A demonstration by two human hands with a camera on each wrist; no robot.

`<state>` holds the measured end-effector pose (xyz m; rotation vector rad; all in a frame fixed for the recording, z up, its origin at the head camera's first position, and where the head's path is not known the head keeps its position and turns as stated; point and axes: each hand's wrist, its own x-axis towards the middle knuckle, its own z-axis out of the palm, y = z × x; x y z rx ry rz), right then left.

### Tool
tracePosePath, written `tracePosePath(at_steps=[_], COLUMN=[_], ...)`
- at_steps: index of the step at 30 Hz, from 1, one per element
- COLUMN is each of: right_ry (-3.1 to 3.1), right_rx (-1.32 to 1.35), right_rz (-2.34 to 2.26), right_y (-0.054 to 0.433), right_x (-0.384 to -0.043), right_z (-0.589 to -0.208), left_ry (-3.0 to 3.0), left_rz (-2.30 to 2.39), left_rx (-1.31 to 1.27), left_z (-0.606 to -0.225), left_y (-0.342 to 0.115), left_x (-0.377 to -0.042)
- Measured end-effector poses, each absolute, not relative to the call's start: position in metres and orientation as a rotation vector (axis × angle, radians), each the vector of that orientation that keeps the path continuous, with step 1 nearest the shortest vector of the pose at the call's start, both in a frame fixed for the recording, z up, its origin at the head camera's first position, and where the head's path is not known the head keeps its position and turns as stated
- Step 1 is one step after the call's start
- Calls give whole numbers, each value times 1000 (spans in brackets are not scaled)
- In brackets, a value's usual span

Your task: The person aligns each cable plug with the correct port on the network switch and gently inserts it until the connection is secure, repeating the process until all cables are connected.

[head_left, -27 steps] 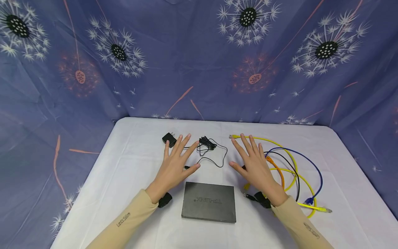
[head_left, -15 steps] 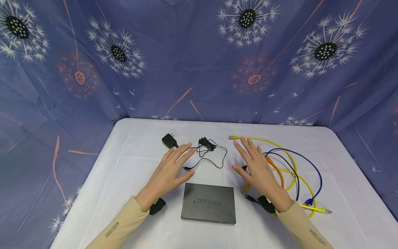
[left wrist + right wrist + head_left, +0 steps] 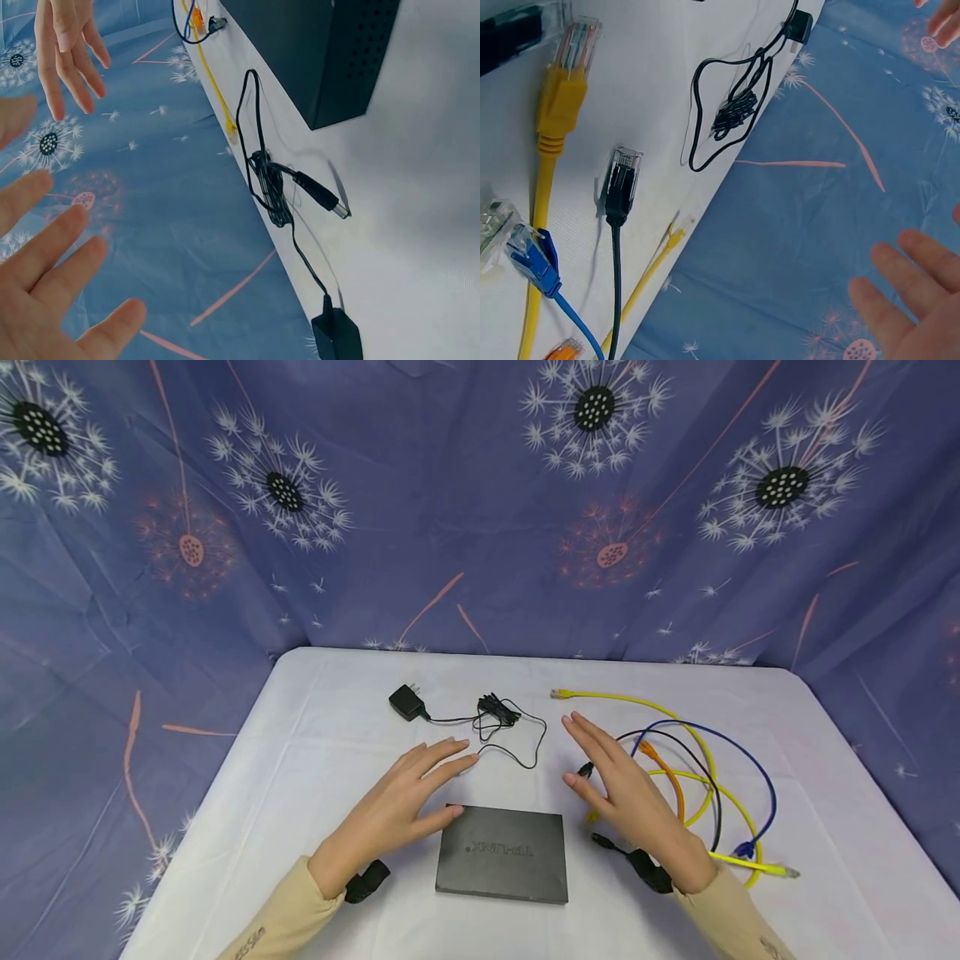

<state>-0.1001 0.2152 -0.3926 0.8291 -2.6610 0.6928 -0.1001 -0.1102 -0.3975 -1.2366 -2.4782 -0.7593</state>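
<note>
My left hand (image 3: 397, 806) hovers with relaxed, straight fingers, its thumb overlapping the far left corner of a flat black TP-LINK box (image 3: 501, 856) in the head view. To the right of that box hovers my right hand (image 3: 637, 797), fingers extended and holding nothing. It overlaps a spread of network cables: yellow (image 3: 701, 735), blue (image 3: 750, 752), black (image 3: 720, 810) and orange (image 3: 675, 781). Their clear plugs show close up in the right wrist view, including a black cable's plug (image 3: 620, 184). Vent holes mark the box's side (image 3: 369, 45) in the left wrist view.
Behind the box lies a black power adapter (image 3: 407, 702) with its bundled cord (image 3: 498, 710); the cord ends in a barrel plug (image 3: 322, 193). All lies on a white-covered table (image 3: 315, 760). A blue dandelion-print curtain (image 3: 450, 510) hangs right behind the table.
Both hands have drawn back toward the person and tilted so the palms face each other more. The left hand has also shifted left. Box, adapter and cables lie where they were.
</note>
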Motion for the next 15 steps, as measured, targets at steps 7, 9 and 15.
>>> tracePosePath(at_steps=[7,9,15], right_ry=[-2726,-2754,-2838], right_rx=[894,902,886], right_rz=[735,748,781], right_y=[214,214,214], right_x=[-87,-83,-72], right_z=[-394,-395,-401], left_ry=[-2559,-2584,-2645], left_rz=[-765,-778,-819], left_rx=[-1311,-1327,-1325], left_z=[-402,-404,-412], left_y=[-111,-112,-114], left_x=[-89,-85,-77])
